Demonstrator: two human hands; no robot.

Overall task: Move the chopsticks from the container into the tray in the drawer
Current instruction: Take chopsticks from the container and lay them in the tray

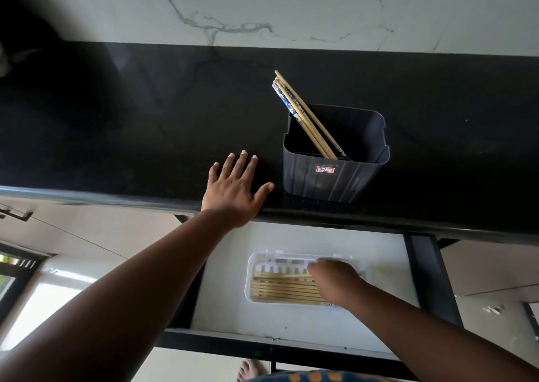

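A dark grey plastic container [335, 174] stands on the black countertop with several chopsticks [300, 113] leaning out toward the back left, some plain wood and some blue-patterned. Below it, the open drawer holds a white tray [253, 265] with several wooden chopsticks [280, 290] lying side by side. My right hand [335, 279] is down in the tray's right end, fingers on a chopstick at the top of the pile. My left hand [234, 189] lies flat and spread on the counter edge, just left of the container, holding nothing.
The black countertop [145, 125] runs across the view with a marble-patterned wall [262, 8] behind. The drawer [227, 308] has a white floor and dark frame rails at the right and front. A bare foot [248, 371] shows on the floor below.
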